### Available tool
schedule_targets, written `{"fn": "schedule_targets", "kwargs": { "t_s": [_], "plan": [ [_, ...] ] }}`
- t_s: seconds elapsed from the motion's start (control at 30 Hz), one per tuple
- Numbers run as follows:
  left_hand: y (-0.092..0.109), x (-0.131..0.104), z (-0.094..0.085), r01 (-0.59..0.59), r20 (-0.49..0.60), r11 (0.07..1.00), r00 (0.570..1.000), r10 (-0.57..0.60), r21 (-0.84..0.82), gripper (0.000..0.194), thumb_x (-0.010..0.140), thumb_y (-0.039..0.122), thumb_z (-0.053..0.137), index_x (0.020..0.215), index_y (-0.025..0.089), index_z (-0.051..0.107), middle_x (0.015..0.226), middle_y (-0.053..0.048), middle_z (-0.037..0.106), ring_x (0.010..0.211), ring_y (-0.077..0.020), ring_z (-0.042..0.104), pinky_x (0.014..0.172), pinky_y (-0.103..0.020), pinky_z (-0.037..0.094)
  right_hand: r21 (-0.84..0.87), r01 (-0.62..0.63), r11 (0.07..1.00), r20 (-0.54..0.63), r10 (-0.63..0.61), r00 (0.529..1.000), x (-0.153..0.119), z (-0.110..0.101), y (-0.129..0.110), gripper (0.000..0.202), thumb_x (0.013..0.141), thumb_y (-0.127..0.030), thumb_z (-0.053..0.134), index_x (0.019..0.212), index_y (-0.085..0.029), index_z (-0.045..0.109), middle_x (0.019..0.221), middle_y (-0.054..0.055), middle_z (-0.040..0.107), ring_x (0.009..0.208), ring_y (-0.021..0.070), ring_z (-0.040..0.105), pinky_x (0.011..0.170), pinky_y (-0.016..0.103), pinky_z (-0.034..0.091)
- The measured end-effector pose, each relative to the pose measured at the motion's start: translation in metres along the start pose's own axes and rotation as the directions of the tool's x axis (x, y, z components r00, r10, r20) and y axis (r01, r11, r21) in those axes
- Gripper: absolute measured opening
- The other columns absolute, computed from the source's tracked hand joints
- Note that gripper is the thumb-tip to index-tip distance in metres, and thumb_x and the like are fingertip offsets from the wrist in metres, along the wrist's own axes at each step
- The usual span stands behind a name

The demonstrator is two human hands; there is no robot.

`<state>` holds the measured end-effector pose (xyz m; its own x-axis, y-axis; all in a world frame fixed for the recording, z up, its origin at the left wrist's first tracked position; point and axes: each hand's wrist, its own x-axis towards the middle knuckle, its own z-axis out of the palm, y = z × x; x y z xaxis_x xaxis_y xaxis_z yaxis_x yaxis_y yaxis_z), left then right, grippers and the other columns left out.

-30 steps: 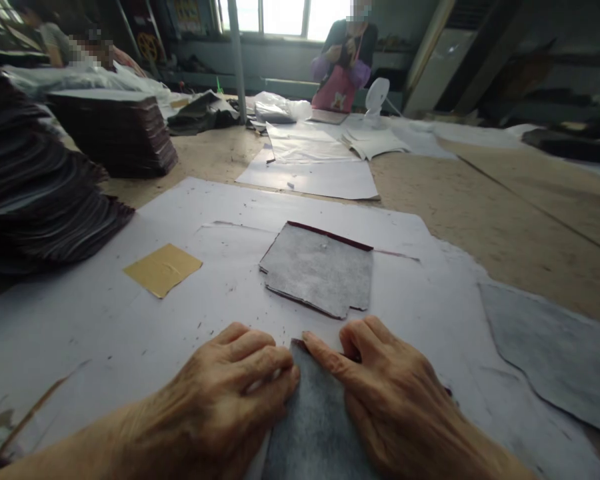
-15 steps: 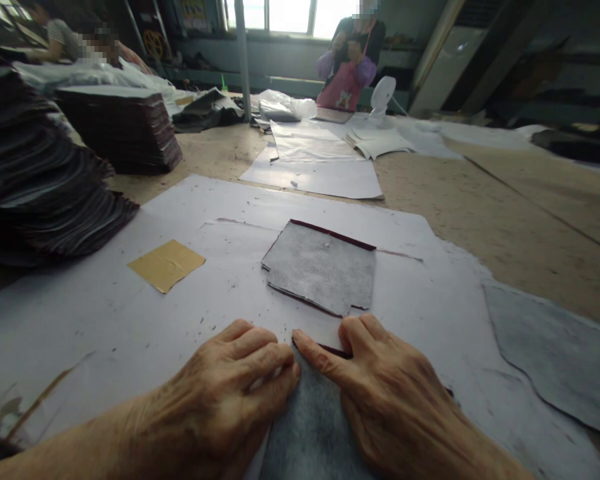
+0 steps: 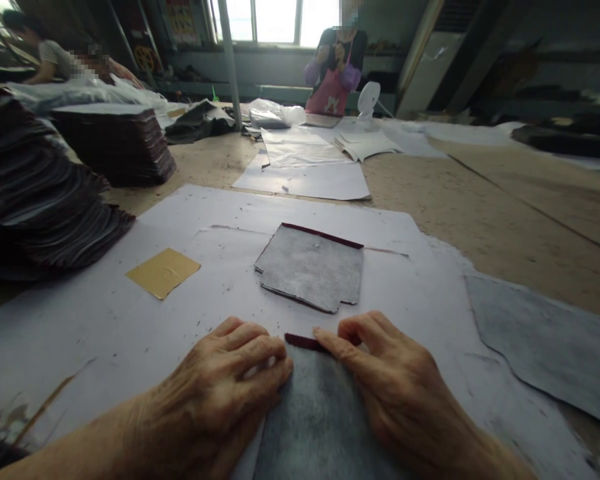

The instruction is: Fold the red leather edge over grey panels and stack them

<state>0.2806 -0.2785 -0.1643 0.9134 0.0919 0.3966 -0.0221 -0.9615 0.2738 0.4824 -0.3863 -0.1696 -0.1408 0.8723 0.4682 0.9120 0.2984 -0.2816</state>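
A grey-backed piece of sheet material (image 3: 313,413) lies in front of me, its far edge folded over as a dark red strip (image 3: 303,342). My left hand (image 3: 230,380) has its fingers curled together at the left edge of this piece, near the corner. On the right part of the fold rests the index finger of my right hand (image 3: 395,373); its other fingers are bent, and the thumb is hidden. Just beyond my hands is a second grey piece (image 3: 313,270), with a dark red folded strip along its far edge and a notched near corner.
White paper (image 3: 180,347) covers the table under the work. A yellow paper square (image 3: 163,273) lies left, another grey sheet (image 3: 545,340) right. Tall stacks of dark sheets (image 3: 113,143) stand at the left. A person in a pink apron (image 3: 330,80) is across the table.
My right index finger has slid right along the fold, and more of the dark red strip shows, now turned over flat. My left hand stays at the left edge. The view has shifted slightly.
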Motion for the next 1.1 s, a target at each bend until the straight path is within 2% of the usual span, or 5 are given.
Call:
{"fn": "schedule_targets", "kwargs": {
  "t_s": [0.27,0.4,0.67,0.87,1.1],
  "plan": [
    [0.002,0.001,-0.001,0.011,-0.004,1.000,1.000,-0.011,-0.007,0.025,0.079,0.009,0.042,0.099,0.013,0.057,0.094,-0.010,0.056,0.083,-0.0193,0.053,0.073,-0.035,0.045,-0.066,0.091,0.994,0.116,-0.083,0.990,0.000,0.006,-0.014,0.032,0.083,-0.004,0.033,0.104,-0.012,0.057,0.093,0.008,0.057,0.083,0.0199,0.046,0.075,0.036,0.043],
    [0.004,0.000,-0.001,0.024,-0.005,1.000,1.000,-0.024,-0.014,0.029,0.080,0.009,0.043,0.105,0.015,0.056,0.097,-0.010,0.056,0.085,-0.0195,0.052,0.073,-0.036,0.046,-0.026,-0.021,0.999,-0.023,0.020,1.000,-0.002,0.004,-0.009,0.028,0.084,-0.009,0.039,0.105,-0.012,0.056,0.089,0.008,0.056,0.082,0.0198,0.046,0.070,0.035,0.041],
    [-0.012,-0.002,0.002,0.049,-0.169,0.999,0.984,-0.050,-0.011,0.037,0.087,0.017,0.042,0.124,0.017,0.043,0.116,-0.011,0.051,0.104,-0.0187,0.051,0.085,-0.030,0.048,0.018,-0.204,0.979,-0.016,0.205,0.979,-0.001,0.008,-0.015,0.010,0.070,-0.006,0.052,0.074,-0.015,0.052,0.079,0.005,0.053,0.076,0.0179,0.046,0.065,0.030,0.037],
    [-0.018,0.021,0.025,-0.168,-0.285,0.972,0.935,0.210,0.165,0.021,0.087,0.016,0.037,0.094,0.016,0.057,0.066,-0.003,0.058,0.058,-0.0131,0.053,0.052,-0.023,0.044,-0.067,0.079,0.995,-0.205,-0.091,0.975,0.000,0.022,-0.007,0.012,0.071,-0.006,0.042,0.067,-0.015,0.047,0.064,0.003,0.050,0.062,0.0146,0.045,0.057,0.027,0.034],
    [-0.019,0.013,0.005,0.027,-0.237,0.992,0.972,0.004,0.126,0.016,0.085,0.012,0.041,0.079,0.017,0.055,0.061,-0.001,0.055,0.057,-0.0123,0.053,0.053,-0.021,0.044,-0.061,-0.150,0.987,0.012,0.151,0.989,-0.004,-0.007,0.000,0.017,0.077,-0.010,0.050,0.061,-0.017,0.053,0.065,-0.001,0.055,0.061,0.0092,0.052,0.054,0.019,0.034]
  ]
}}
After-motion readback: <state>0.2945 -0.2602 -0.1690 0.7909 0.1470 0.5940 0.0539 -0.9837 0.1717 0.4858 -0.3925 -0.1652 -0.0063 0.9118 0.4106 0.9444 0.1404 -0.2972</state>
